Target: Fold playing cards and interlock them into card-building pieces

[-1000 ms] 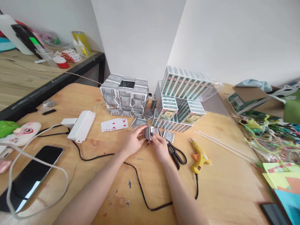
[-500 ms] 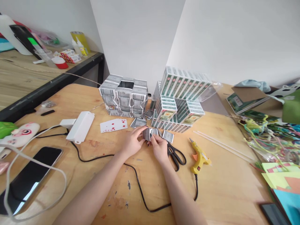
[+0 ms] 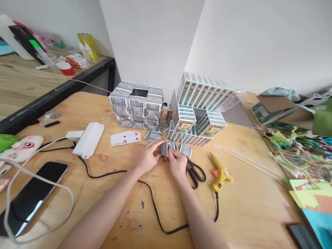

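Note:
A small piece of patterned playing card (image 3: 164, 148) is pinched between both hands above the wooden table. My left hand (image 3: 147, 155) grips it from the left, fingers curled behind it. On its right edge, the thumb and fingers of my right hand (image 3: 177, 164) are closed. More patterned cards (image 3: 186, 150) lie just beyond my right hand, and another group (image 3: 153, 135) lies behind my left. Black-handled scissors (image 3: 195, 172) rest beside my right hand, blades partly hidden. A box built of folded cards (image 3: 140, 108) stands behind, with face-up cards (image 3: 125, 138) in front of it.
Stacked card packs (image 3: 204, 93) stand at the back. A yellow glue gun (image 3: 220, 174) lies right, its black cord crossing beneath my forearms. Clear glue sticks (image 3: 246, 161) lie beyond it. A white power strip (image 3: 89, 139) and black phone (image 3: 33, 197) are left; coloured papers (image 3: 311, 197) are right.
My right thumb and fingers have shifted slightly on the card piece, which has turned a little. The hands have otherwise barely moved.

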`<state>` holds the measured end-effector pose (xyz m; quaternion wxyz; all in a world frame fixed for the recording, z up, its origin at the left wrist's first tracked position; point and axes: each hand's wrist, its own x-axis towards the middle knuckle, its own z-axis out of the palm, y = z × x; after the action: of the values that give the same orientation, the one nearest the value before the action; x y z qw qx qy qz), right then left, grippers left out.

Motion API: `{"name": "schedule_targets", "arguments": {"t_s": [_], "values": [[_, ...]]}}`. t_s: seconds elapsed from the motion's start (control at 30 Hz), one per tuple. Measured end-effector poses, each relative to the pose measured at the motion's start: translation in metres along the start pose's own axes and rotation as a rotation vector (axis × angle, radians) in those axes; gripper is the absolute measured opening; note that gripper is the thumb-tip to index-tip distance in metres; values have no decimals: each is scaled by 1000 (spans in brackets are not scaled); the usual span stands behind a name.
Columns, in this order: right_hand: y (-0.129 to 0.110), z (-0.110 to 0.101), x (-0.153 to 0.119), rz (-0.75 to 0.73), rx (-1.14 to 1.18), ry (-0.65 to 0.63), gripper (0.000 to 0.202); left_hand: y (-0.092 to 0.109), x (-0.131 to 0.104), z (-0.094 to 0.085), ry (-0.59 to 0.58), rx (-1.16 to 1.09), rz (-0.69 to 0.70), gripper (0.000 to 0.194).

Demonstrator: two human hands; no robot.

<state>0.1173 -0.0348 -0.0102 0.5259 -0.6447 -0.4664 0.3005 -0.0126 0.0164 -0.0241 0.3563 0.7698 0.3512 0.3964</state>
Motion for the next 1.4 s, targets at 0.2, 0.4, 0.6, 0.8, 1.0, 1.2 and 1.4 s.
{"name": "schedule_targets", "arguments": {"t_s": [0.2,0.4,0.6,0.8,1.0,1.2,1.4], "values": [[1,2,-2,36,98,-48,27,4,1,-3,-11,102,27,55],[0,3,-7,-97,82,-164,32,9,4,-6,58,143,66,55],[8,2,-6,-117,-7,-184,33,13,4,-6,47,125,42,51],[11,-2,0,-61,2,-1,20,19,6,-10,65,9,60,31],[8,0,-2,-97,-54,-35,18,14,8,-8,226,-181,-8,8],[6,-1,-4,-124,-73,-33,19,13,8,-10,234,-221,-88,8],[2,-1,-4,-96,23,-60,24,12,12,-11,171,-401,-322,14]]}}
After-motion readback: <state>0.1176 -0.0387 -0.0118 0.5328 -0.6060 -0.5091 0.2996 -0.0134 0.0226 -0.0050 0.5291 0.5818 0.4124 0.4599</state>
